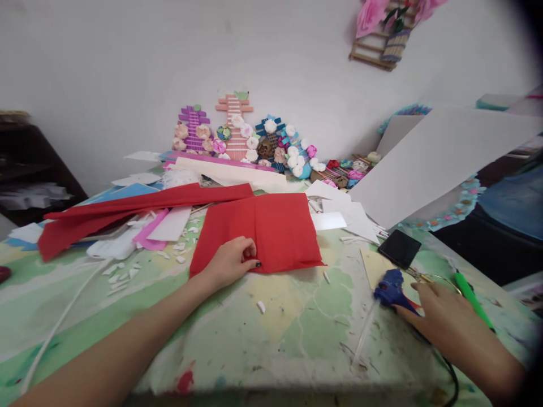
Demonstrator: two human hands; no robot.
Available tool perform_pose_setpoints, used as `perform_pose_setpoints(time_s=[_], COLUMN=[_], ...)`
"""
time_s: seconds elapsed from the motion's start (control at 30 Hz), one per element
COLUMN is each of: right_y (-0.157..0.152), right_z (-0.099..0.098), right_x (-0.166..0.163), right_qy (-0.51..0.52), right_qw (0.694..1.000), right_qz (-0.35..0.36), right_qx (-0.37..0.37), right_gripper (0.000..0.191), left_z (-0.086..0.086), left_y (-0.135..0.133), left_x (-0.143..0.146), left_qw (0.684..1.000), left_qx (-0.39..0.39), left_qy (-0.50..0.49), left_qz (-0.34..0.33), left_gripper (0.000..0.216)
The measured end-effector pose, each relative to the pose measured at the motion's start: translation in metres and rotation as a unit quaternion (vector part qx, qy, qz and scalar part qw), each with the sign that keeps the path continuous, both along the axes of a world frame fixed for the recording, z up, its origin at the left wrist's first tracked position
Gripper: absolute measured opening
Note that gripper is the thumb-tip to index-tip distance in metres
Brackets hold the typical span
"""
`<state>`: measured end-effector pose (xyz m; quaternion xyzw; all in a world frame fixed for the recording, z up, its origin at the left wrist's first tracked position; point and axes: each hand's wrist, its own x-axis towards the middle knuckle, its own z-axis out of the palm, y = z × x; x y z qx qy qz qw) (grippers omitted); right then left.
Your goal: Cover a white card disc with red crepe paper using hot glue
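Note:
A folded red crepe paper sheet (271, 229) lies on the painted green table (297, 328). My left hand (233, 261) rests on its near edge with the fingers curled, pinching the paper. To the right, my right hand (441, 308) lies over a blue glue gun (392, 289), fingers bent around its rear. A long strip of red crepe paper (127, 212) stretches away to the left.
A black phone (399, 247), scissors with gold handles (436, 278) and a green pen (473, 299) lie near my right hand. A large white board (441, 158) leans at the right. Paper flower crafts (254, 141) line the wall. White scraps litter the left side.

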<state>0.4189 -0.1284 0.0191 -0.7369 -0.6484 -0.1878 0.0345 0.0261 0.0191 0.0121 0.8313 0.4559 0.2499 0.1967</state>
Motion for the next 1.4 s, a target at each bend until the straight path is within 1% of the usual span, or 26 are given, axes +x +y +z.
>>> perform_pose_setpoints(time_s=[0.07,0.13,0.27,0.3,0.33,0.4,0.47,0.53,0.57,0.63,0.7,0.73,0.83,0.9,0.93,1.0,1.13,1.2,1.3,1.33,1.4], right_y=[0.003,0.012,0.049,0.060,0.071,0.093,0.112,0.125,0.129,0.133,0.132,0.131,0.127,0.125,0.125,0.124,0.123,0.123,0.123,0.123,0.124], right_z=[0.016,0.030,0.047,0.049,0.050,0.050,0.046,0.040,0.036,0.029,0.023,0.020,0.017,0.017,0.017,0.018,0.020,0.020,0.021,0.021,0.020], right_x=[-0.021,-0.045,-0.089,-0.097,-0.105,-0.116,-0.125,-0.131,-0.133,-0.135,-0.133,-0.132,-0.125,-0.122,-0.121,-0.121,-0.124,-0.127,-0.129,-0.129,-0.130], right_qy=[-0.004,0.040,0.134,0.160,0.189,0.254,0.295,0.314,0.328,0.372,0.405,0.408,0.392,0.413,0.438,0.507,0.652,0.691,0.724,0.739,0.775], right_qw=[0.999,0.997,0.988,0.983,0.977,0.957,0.936,0.927,0.923,0.910,0.899,0.899,0.909,0.898,0.885,0.846,0.737,0.700,0.668,0.651,0.606], right_qz=[0.023,0.053,0.076,0.088,0.097,0.111,0.137,0.149,0.152,0.156,0.155,0.149,0.124,0.113,0.111,0.115,0.129,0.140,0.155,0.159,0.172], right_qx=[0.033,0.042,0.002,-0.015,-0.034,-0.084,-0.134,-0.142,-0.130,-0.091,-0.059,-0.052,-0.074,-0.103,-0.112,-0.121,-0.126,-0.114,-0.079,-0.067,-0.049], right_gripper=[0.038,0.041,0.024,0.022,0.025,0.044,0.065,0.077,0.078,0.075,0.069,0.066,0.061,0.059,0.057,0.057,0.060,0.053,0.031,0.025,0.021], left_z=[-0.002,-0.003,0.001,0.003,0.005,0.008,0.010,0.011,0.012,0.012,0.013,0.012,0.010,0.008,0.007,0.007,0.010,0.012,0.012,0.012,0.012], left_y=[0.002,0.003,0.003,0.003,0.003,0.004,0.006,0.007,0.008,0.007,0.007,0.007,0.008,0.011,0.012,0.014,0.012,0.010,0.007,0.005,0.002], left_x=[-0.002,-0.004,-0.009,-0.011,-0.013,-0.018,-0.022,-0.026,-0.027,-0.029,-0.030,-0.030,-0.032,-0.034,-0.036,-0.038,-0.039,-0.039,-0.037,-0.036,-0.033], left_qw=[1.000,0.999,0.998,0.998,0.998,0.997,0.996,0.993,0.992,0.989,0.987,0.986,0.982,0.981,0.981,0.979,0.974,0.972,0.970,0.970,0.968], left_qx=[-0.010,-0.017,-0.018,-0.015,-0.012,-0.002,0.028,0.081,0.106,0.136,0.148,0.150,0.150,0.147,0.148,0.149,0.152,0.153,0.159,0.162,0.170], left_qy=[-0.021,-0.036,-0.051,-0.058,-0.066,-0.082,-0.089,-0.080,-0.069,-0.038,-0.013,-0.007,-0.009,-0.014,-0.013,-0.005,0.033,0.056,0.075,0.079,0.082], left_qz=[-0.008,-0.017,-0.028,-0.026,-0.021,-0.004,0.007,0.000,-0.009,-0.033,-0.059,-0.073,-0.112,-0.122,-0.125,-0.136,-0.165,-0.171,-0.166,-0.164,-0.167], left_gripper=[0.007,0.005,0.009,0.012,0.014,0.014,0.011,0.012,0.014,0.019,0.024,0.024,0.019,0.020,0.021,0.024,0.031,0.035,0.044,0.047,0.052])
